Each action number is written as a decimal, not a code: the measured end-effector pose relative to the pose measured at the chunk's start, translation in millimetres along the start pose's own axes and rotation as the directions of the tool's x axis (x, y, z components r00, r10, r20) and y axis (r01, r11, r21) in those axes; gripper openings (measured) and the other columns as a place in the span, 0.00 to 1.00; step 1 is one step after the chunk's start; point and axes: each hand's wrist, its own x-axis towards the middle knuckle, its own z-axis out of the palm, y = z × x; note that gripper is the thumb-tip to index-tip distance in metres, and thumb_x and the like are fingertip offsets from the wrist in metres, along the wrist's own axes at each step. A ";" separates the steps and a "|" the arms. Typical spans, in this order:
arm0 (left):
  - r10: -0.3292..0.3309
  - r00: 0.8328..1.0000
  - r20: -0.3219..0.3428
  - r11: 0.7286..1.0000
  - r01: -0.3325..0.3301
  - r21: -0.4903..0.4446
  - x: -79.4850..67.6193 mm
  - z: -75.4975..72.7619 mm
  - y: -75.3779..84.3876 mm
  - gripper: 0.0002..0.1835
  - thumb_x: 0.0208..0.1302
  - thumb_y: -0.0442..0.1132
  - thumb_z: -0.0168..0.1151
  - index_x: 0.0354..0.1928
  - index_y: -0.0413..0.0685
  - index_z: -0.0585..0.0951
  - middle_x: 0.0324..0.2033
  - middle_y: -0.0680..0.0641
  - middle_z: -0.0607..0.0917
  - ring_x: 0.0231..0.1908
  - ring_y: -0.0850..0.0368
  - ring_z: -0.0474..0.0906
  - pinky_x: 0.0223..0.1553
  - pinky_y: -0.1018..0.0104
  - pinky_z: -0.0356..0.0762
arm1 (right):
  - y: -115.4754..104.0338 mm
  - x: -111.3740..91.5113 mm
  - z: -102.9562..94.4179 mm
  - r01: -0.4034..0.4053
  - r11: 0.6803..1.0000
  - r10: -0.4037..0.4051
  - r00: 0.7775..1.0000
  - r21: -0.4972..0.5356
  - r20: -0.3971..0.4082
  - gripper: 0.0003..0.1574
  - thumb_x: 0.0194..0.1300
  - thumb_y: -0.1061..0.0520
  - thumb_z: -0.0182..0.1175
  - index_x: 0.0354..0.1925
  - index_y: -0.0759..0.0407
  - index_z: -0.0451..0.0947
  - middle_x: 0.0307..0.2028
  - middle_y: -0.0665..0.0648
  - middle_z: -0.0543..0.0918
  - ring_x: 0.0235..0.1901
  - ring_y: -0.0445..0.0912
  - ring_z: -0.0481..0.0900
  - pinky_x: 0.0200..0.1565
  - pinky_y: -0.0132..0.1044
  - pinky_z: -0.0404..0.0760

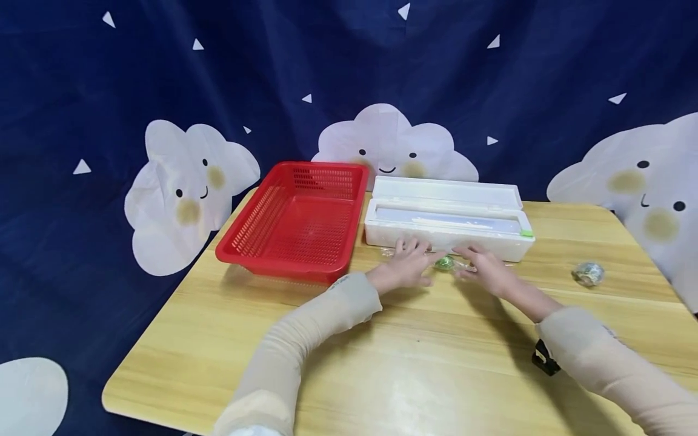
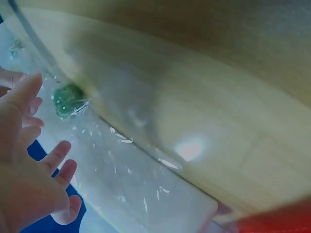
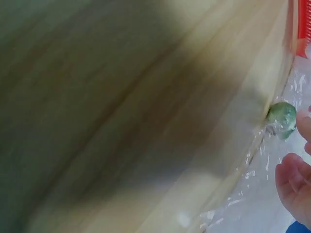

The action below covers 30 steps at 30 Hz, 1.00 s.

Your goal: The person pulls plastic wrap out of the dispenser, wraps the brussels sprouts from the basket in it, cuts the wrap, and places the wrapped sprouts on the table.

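Observation:
A small green item (image 1: 445, 263) in clear plastic film lies on the table against the front of a white cling film box (image 1: 452, 233). My left hand (image 1: 406, 264) is on its left, fingers spread and loosely bent, with the index finger reaching close to it. On its other side is my right hand (image 1: 487, 270), fingertips near the film. In the left wrist view, shiny film (image 2: 141, 182) stretches along the box front beside the green bundle (image 2: 68, 100). The right wrist view catches only part of the right hand (image 3: 296, 182) at its edge. Whether any fingertip touches the film is unclear.
A red perforated basket (image 1: 294, 266) stands left of the box, whose lid (image 1: 447, 192) is raised. Further right on the wooden table (image 1: 382, 375) lies a film-wrapped silvery ball (image 1: 588, 274). A dark blue cloud-patterned curtain (image 1: 262, 72) hangs behind.

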 end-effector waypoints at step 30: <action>-0.098 0.992 -0.083 0.994 0.093 -0.064 25.2 16.8 -3.2 0.26 0.57 0.56 0.60 0.59 0.65 0.72 0.43 0.51 0.70 0.46 0.57 0.64 0.54 0.55 0.52 | 16.5 14.9 26.3 -0.023 0.997 0.020 0.999 0.076 0.046 0.28 0.47 0.63 0.68 0.46 0.71 0.69 0.28 0.55 0.72 0.29 0.44 0.68 0.32 0.38 0.71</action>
